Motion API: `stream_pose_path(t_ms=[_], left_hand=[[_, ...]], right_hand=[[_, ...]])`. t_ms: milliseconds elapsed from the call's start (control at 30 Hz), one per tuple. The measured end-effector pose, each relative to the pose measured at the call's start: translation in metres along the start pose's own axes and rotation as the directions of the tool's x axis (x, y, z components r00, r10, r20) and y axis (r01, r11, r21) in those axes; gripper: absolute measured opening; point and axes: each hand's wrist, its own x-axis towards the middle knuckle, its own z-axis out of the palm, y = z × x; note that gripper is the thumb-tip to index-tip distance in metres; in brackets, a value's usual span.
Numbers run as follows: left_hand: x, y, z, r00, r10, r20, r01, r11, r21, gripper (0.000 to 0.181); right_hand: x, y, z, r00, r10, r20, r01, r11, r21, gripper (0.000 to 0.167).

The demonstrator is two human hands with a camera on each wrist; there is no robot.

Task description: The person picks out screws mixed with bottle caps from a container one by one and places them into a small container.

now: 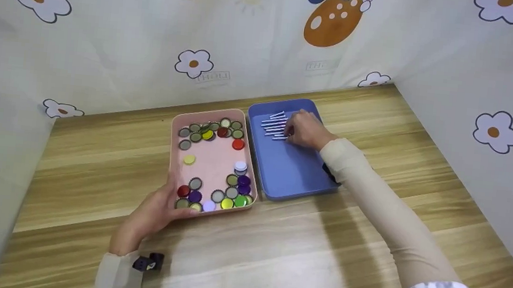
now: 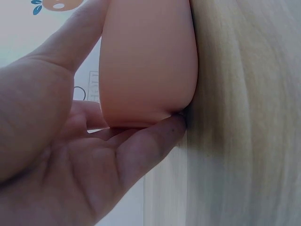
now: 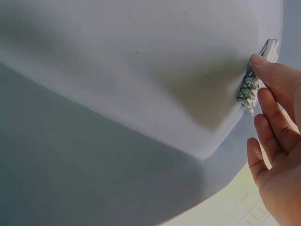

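Observation:
In the head view, a pink tray point(image 1: 210, 158) holds many bottle caps of several colours, mostly along its edges. My left hand point(image 1: 158, 207) grips this tray's near-left corner, with fingers and thumb on its walls. Close by in the left wrist view, the tray's wall point(image 2: 148, 61) runs between the thumb and fingers of that hand point(image 2: 94, 165). To the right, a blue tray point(image 1: 282, 165) has several thin silver rods point(image 1: 274, 126) lying roughly side by side. My right hand point(image 1: 307, 129) pinches at their right ends. In the right wrist view, thumb and forefinger meet the shiny rods point(image 3: 248, 89).
Both trays stand nearly side by side on a wood-grain table point(image 1: 109, 158). A pale patterned curtain point(image 1: 119, 55) borders the table at the back and sides. A small black device point(image 1: 148, 262) is strapped at the left wrist.

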Motion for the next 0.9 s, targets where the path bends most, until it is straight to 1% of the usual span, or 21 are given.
stream_pose_path(t_ms=[100,200,367,433,467,533,600,700,833,900], left_hand=[[-0.001,0.000,-0.001,1.000,0.010,0.002,-0.010,1.000,0.014,0.121],[-0.002,0.000,-0.002,1.000,-0.012,0.015,0.012,1.000,-0.005,0.121],[-0.003,-0.003,-0.005,1.000,-0.029,0.011,0.030,0.999,-0.015,0.119],[-0.006,-0.005,-0.007,0.999,-0.036,0.005,0.036,0.999,-0.015,0.115],[-0.007,-0.006,-0.008,1.000,-0.029,-0.001,0.029,0.999,-0.014,0.113],[-0.009,-0.009,-0.012,1.000,-0.014,-0.013,0.014,1.000,-0.017,0.107],[-0.011,-0.010,-0.016,1.000,-0.013,-0.022,0.012,1.000,-0.022,0.101],[-0.014,-0.010,-0.023,0.999,-0.040,-0.028,0.040,0.999,0.007,0.099],[-0.022,-0.011,-0.036,0.993,-0.111,-0.034,0.113,0.990,0.087,0.105],[-0.027,-0.013,-0.042,0.992,-0.120,-0.046,0.124,0.985,0.117,0.105]], right_hand=[[0.001,-0.003,-0.001,1.000,-0.005,0.014,0.005,1.000,0.010,0.013],[0.002,-0.006,-0.004,1.000,0.000,0.021,-0.001,1.000,0.031,0.013],[0.004,-0.011,-0.015,1.000,0.008,0.013,-0.009,0.998,0.063,0.010],[0.005,-0.013,-0.021,1.000,0.001,0.006,-0.001,0.998,0.063,0.011],[0.005,-0.014,-0.024,1.000,0.001,0.006,-0.002,0.998,0.066,0.011],[0.004,-0.016,-0.032,1.000,0.012,0.011,-0.013,0.997,0.071,0.014],[0.001,-0.017,-0.039,0.999,0.030,0.014,-0.031,0.996,0.083,0.017],[-0.007,-0.017,-0.050,0.997,0.077,0.019,-0.079,0.989,0.125,0.022],[-0.019,-0.015,-0.068,0.991,0.135,0.009,-0.134,0.971,0.197,0.028],[-0.027,-0.012,-0.077,0.988,0.153,-0.017,-0.146,0.965,0.218,0.028]])
